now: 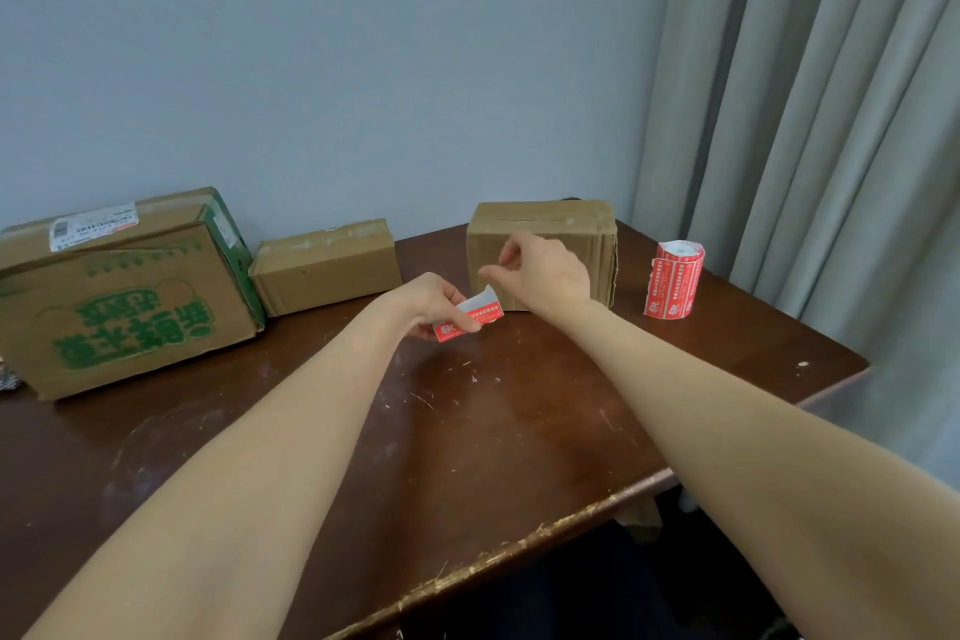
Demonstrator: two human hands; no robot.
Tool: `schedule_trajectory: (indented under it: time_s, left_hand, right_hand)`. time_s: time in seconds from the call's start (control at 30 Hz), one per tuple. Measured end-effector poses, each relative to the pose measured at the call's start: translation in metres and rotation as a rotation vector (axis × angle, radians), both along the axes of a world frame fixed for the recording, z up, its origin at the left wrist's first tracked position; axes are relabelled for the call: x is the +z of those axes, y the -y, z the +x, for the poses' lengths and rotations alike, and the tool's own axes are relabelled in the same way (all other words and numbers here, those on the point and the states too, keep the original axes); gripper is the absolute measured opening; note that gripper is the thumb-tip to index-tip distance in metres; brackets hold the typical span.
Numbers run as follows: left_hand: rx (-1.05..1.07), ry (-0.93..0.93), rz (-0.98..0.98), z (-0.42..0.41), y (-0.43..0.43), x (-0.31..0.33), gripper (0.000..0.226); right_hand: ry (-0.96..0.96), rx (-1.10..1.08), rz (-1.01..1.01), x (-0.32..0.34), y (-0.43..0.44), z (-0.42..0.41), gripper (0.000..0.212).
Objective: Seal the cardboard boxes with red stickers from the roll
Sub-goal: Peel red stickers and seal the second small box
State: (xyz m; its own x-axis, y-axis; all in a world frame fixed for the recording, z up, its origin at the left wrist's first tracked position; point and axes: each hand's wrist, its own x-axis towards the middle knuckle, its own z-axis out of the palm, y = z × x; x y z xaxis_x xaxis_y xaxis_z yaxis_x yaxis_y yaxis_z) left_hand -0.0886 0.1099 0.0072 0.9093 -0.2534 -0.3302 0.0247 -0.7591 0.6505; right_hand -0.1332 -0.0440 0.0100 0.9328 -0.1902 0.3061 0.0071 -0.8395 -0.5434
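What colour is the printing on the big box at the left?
Green, on the big cardboard box, clearest in the head view.

My left hand (434, 301) pinches the red sticker (491, 314), smooth printed paper on white backing. Large box (130, 307) at ten o'clock, small box (327, 265) at eleven, middle box (597, 244) at twelve: matt brown cardboard. The table (467, 431) is dark varnished wood, scratched, edge chipped rough.

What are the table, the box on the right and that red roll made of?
The table looks like dark wood or veneer. Its finish is glossy but scratched, and the chipped front edge shows a paler core. The right cardboard box is matte brown corrugated cardboard, with a ragged, layered side edge. The sticker roll is probably glossy red printed paper on white backing.
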Motion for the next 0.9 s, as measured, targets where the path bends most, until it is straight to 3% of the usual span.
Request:
schedule_trajectory:
  time_s: [0.1,0.23,0.37,0.53,0.77,0.9]
  left_hand:
    - [-0.037,0.022,-0.015,-0.01,0.012,0.003,0.026]
    - [-0.077,0.043,-0.007,-0.019,0.026,0.004,0.029]
    - [-0.031,-0.026,-0.144,-0.019,0.033,-0.001,0.031]
    - [-0.003,-0.098,-0.227,-0.02,0.043,-0.006,0.021]
    - [0.009,-0.116,-0.311,-0.022,0.052,-0.007,0.016]
    - [0.005,-0.128,-0.335,-0.024,0.054,-0.007,0.016]
  right_hand:
    - [-0.204,0.016,0.247,-0.008,0.011,-0.009,0.05]
    - [-0.374,0.046,0.569,-0.015,0.023,-0.019,0.026]
    - [-0.34,-0.055,0.683,-0.022,0.041,-0.022,0.016]
    - [-0.307,-0.14,0.646,-0.028,0.064,-0.028,0.011]
    - [-0.156,-0.259,0.347,-0.028,0.065,-0.036,0.04]
    - [-0.254,-0.106,0.364,-0.024,0.058,-0.04,0.023]
